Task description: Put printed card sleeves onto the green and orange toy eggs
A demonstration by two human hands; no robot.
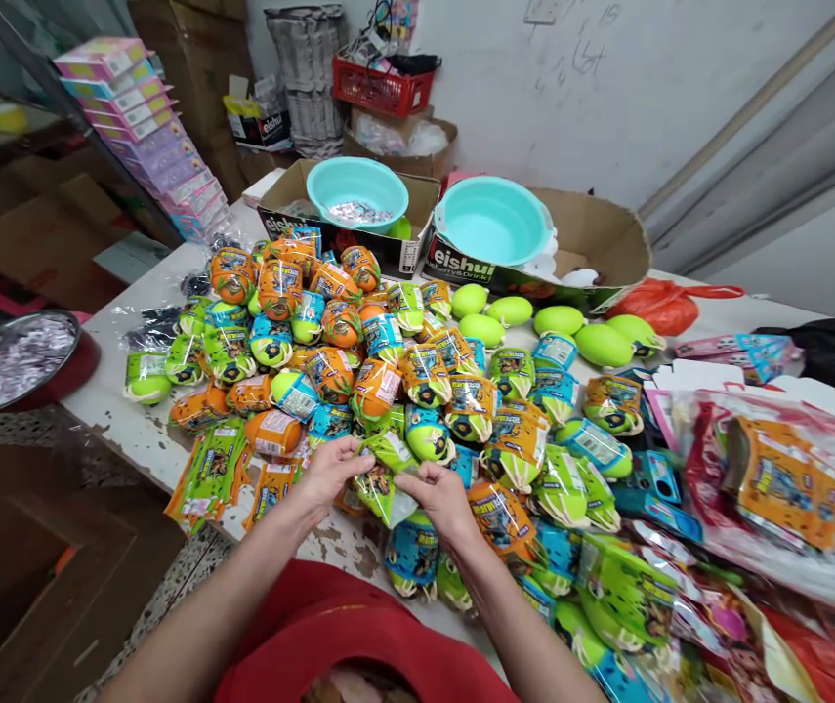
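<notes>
A green printed plastic bag (382, 478) is stretched between my two hands, low over the front of the table. My left hand (336, 471) pinches its upper left side. On the bag's right edge, near a clear part, my right hand (440, 496) has thumb and fingers closed. Just beyond lies a big heap of wrapped eggs in orange, green and blue sleeves, such as an orange one (377, 389) behind the bag. Directly below the bag is a blue-wrapped egg (411, 555). Whether anything is inside the bag I cannot tell.
Two turquoise basins (494, 223) sit in open cartons (607, 229) at the back. Plain green eggs (604, 345) lie before them. A metal bowl of small packets (18, 361) stands left, and flat green bags (212, 469) lie front left. A clear bag of orange sleeves (790, 488) is right.
</notes>
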